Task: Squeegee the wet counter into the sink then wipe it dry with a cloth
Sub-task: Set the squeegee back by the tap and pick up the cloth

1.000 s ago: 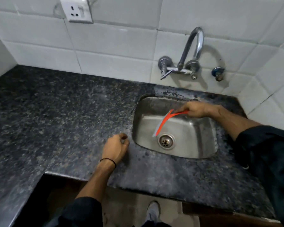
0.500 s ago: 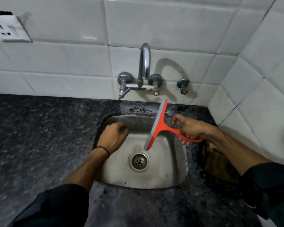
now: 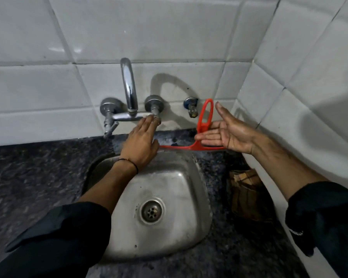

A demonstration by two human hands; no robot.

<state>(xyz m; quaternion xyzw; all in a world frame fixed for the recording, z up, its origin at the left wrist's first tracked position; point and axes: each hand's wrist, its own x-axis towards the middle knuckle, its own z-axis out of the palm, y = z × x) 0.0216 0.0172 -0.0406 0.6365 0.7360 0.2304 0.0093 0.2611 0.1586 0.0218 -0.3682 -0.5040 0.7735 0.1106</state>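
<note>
The red squeegee (image 3: 177, 146) stands on the dark granite counter (image 3: 28, 177) behind the steel sink (image 3: 175, 183), blade down along the back edge, looped handle upright against the tiles. My right hand (image 3: 229, 135) is open beside it, palm up and wet, fingers spread just in front of the handle without gripping it. My left hand (image 3: 139, 143) reaches over the sink's back rim, fingers straight, their tips at the right knob of the chrome tap (image 3: 129, 87). A brown checked cloth (image 3: 245, 189) lies crumpled on the counter right of the sink.
White tiled walls meet in a corner close on the right. A small wall valve (image 3: 191, 107) sits beside the squeegee handle. The drain (image 3: 151, 211) is in the middle of the basin. Counter stretches away to the left.
My right hand carried the squeegee from over the basin to the counter behind the sink and let go of it. My left hand moved from the sink's left rim up to the tap knob.
</note>
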